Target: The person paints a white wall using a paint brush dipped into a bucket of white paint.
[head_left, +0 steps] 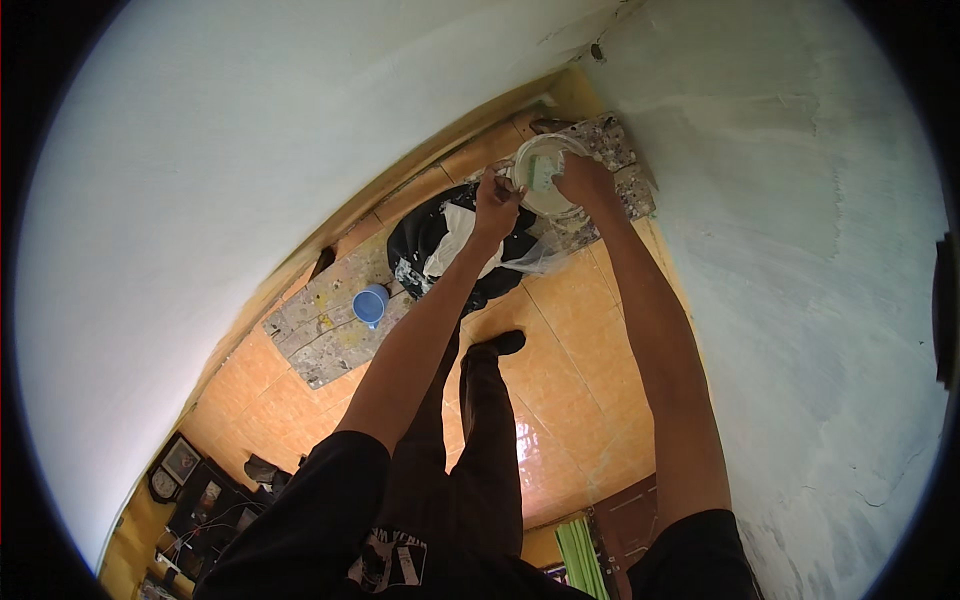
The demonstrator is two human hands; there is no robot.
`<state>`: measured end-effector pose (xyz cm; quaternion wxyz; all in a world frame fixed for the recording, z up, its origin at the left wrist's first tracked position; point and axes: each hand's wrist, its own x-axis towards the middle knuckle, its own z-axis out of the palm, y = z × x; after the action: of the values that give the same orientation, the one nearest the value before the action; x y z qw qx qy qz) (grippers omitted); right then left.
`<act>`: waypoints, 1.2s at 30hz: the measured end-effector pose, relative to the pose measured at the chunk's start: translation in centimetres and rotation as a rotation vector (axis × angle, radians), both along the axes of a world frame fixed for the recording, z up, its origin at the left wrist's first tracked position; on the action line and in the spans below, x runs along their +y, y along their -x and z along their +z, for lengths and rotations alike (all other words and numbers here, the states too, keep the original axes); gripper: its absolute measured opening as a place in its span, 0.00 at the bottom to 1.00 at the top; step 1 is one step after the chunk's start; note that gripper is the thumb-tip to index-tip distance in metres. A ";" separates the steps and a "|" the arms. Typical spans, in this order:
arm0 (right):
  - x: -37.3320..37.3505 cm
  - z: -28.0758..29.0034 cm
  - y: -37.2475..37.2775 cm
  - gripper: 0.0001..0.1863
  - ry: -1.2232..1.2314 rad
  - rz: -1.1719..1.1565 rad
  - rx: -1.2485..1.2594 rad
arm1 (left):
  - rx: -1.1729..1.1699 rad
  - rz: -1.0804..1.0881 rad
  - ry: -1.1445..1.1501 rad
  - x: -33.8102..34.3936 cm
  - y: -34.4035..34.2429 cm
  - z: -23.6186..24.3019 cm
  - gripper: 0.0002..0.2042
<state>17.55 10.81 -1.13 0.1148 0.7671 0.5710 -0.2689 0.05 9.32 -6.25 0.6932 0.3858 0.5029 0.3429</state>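
A round, whitish see-through tub [527, 150] stands at the far end of a paint-spattered plank bench [312, 338]. Pale material with a greenish patch [541, 172] shows inside it. Over the tub's right side, my right hand [586, 184] is closed in a fist; what it grips is hidden. My left hand [496, 208] is at the tub's left rim, its fingers curled together, and I cannot make out what lies between them. Just below that hand, a black bag or cloth [420, 232] holds an opened white sack [458, 232] with white smears around it.
A blue cup [370, 304] stands on the bench's near part. Clear plastic sheeting [540, 259] hangs over the bench's right edge. Pale walls [790, 260] rise on both sides and meet beyond the bench. Orange tiles [560, 380] cover the floor. Electronics with cables [205, 520] sit at lower left.
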 end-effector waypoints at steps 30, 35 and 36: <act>-0.2 -1.0 1.1 0.15 -0.002 -0.039 -0.110 | 0.046 -0.041 -0.176 0.0 0.2 -0.8 0.16; -0.5 -2.0 0.4 0.20 0.019 -0.065 -0.138 | 0.045 -0.019 -0.070 -0.2 -0.5 0.1 0.17; -0.9 -2.2 0.0 0.20 0.022 -0.068 -0.143 | 0.034 -0.017 -0.030 -0.3 -0.9 0.4 0.22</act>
<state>17.60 9.93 -3.35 0.1548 0.8020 0.5319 -0.2232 0.91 8.98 -5.82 0.6816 0.4064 0.5061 0.3377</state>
